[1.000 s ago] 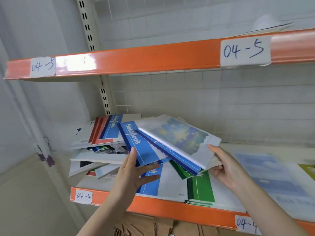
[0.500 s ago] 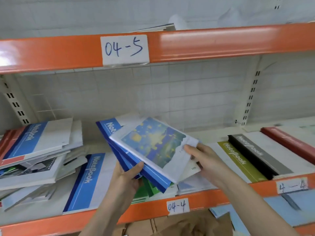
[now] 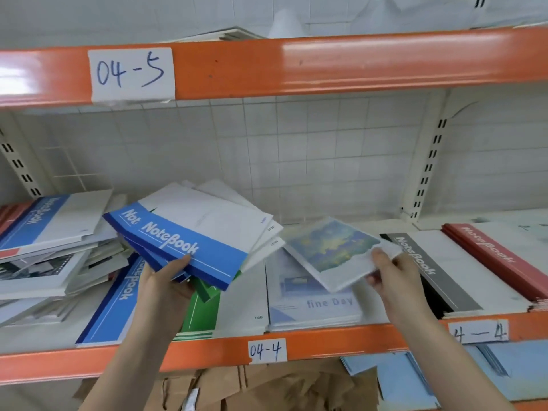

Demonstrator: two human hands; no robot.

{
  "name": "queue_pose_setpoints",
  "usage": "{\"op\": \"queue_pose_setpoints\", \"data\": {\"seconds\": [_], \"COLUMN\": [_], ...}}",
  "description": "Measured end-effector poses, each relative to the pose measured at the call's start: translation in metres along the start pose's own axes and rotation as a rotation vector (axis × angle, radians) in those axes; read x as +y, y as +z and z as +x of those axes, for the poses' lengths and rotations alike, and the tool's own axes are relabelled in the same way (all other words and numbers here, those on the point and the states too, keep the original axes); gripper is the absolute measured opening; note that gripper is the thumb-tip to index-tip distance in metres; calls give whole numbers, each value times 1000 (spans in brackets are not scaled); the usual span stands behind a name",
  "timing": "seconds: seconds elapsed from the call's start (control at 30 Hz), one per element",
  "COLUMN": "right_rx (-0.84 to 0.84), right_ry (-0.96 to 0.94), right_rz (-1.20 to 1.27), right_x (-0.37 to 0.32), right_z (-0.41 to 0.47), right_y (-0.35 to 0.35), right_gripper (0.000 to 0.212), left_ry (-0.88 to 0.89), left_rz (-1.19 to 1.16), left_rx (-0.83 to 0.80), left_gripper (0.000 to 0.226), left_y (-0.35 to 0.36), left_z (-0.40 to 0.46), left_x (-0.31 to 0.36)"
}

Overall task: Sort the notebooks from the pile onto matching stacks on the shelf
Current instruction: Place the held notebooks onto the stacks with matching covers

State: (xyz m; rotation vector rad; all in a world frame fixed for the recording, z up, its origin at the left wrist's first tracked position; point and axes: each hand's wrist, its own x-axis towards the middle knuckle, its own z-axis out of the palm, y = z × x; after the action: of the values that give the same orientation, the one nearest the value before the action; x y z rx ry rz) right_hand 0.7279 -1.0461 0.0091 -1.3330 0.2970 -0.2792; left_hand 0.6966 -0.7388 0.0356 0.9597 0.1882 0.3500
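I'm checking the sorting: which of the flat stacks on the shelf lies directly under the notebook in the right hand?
The pale blue "fine Day" stack, between the green-spined stack and the grey-spined stack.

Both bare forearms rise from the bottom edge, the left from about 7 o'clock, the right from about 5 o'clock. The left hand (image 3: 166,287) is raised with its back to the camera, thumb laid flat across the top of what it holds and the other fingers curled out of sight beneath. The right hand (image 3: 394,272), toward 3 o'clock of the left, pinches between thumb and fingers (image 3: 381,258), its wrist bent slightly inward.
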Motion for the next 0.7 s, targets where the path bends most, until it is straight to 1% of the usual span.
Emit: {"op": "queue_pose_setpoints", "data": {"seconds": [0.13, 0.2, 0.3, 0.33, 0.37, 0.4, 0.47, 0.5, 0.53, 0.6, 0.63, 0.7], "right_rx": [-135, -180, -124, -89, -67, -58, -86, -112, -149, -266, -327, -403], "right_ry": [2, -24, -138, -163, -188, -213, -298, -355, -394, -362, -329, -314], "right_rz": [-124, -272, -545, -616, -676, -740, -867, -892, -911, -938, -932, -893], "right_x": [7, 5, 1, 0, 1, 2, 6, 7, 11, 16, 19, 21], "right_z": [-12, -19, -20, -18, -15, -12, -8, -8, -7, -9, -9, -10], "right_y": [9, 11, 3, -1, -4, -6, -5, -1, 4, 14, 18, 23], "right_gripper": [13, 20, 54, 60, 60, 54, 33, 21, 14, 31, 32, 20], "left_ry": [29, 34, 24, 20, 14, 6, -16, -23, -27, -24, -21, -24], "left_rz": [-26, -14, -19, -18, -18, -22, -29, -26, -23, -15, -12, -12], "left_rx": [20, 18, 1, -2, -1, 1, -1, -6, -13, -22, -25, -29], "left_gripper": [29, 28, 29, 30, 31, 32, 32, 33, 34, 34, 32, 32], "left_y": [4, 6, 5, 4, 4, 4, 4, 5, 6, 8, 10, 11], "left_z": [2, 0, -1, -1, 0, 2, 4, 5, 6, 7, 7, 6], "left_x": [1, -2, -8, -9, -11, -12, -14, -15, -16, -18, -18, -19]}}
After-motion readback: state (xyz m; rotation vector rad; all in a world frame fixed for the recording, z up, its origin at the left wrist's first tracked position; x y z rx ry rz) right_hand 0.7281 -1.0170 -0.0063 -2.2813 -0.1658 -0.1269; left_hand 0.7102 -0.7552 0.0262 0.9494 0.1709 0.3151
